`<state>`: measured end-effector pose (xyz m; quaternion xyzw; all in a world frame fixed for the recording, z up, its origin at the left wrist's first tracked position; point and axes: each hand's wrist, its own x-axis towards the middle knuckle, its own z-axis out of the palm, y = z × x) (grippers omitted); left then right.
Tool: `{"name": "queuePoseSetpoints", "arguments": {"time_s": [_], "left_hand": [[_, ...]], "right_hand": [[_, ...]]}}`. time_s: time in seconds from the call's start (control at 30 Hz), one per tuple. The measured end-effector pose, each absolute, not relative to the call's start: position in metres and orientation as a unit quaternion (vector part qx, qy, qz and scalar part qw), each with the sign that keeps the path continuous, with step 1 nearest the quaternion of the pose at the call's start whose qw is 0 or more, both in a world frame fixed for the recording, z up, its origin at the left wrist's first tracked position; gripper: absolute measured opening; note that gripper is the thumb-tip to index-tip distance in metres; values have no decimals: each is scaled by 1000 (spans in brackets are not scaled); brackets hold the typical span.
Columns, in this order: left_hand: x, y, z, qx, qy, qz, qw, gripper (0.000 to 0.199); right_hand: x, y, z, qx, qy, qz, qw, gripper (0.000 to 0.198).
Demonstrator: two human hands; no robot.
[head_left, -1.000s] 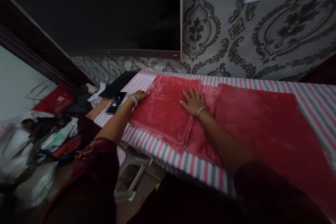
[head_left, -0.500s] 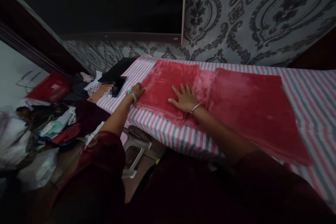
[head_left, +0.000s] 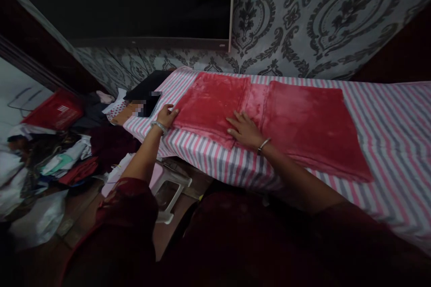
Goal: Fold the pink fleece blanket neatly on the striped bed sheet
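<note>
A red plush blanket lies folded on a striped sheet. Its left panel and its right panel are folded in, with a lighter pink strip between them. At the left panel's left edge rests my left hand, thumb and fingers apart, holding nothing that I can see. My right hand lies with spread fingers on the left panel's right edge, its palm over the lower end of the pink strip.
The striped sheet covers the long surface under the blanket. A black phone-like object lies at its left end. Clothes and a red basket fill the left side. Below stands a plastic stool; a large screen hangs behind.
My right hand has slid right, from the middle of the left panel to its edge by the pink strip. The left hand stays at the left edge. The view has shifted slightly.
</note>
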<state>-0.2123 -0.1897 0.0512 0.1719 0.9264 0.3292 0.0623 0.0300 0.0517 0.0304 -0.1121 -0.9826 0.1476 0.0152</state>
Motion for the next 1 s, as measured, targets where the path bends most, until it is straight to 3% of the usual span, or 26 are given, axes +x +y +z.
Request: {"name": "queuePoseSetpoints", "arguments": {"time_s": [0.23, 0.47, 0.8, 1.0], "left_hand": [[-167, -205, 47, 371, 874, 270, -160, 39], [-113, -177, 39, 579, 783, 210, -88, 47], [-112, -164, 34, 602, 777, 176, -53, 43], [-114, -164, 34, 604, 778, 169, -43, 44]], "right_hand": [[71, 41, 21, -117, -968, 198, 104, 61], [72, 37, 22, -125, -957, 226, 129, 57], [75, 19, 31, -183, -949, 231, 114, 59], [68, 14, 24, -172, -888, 391, 171, 62]]}}
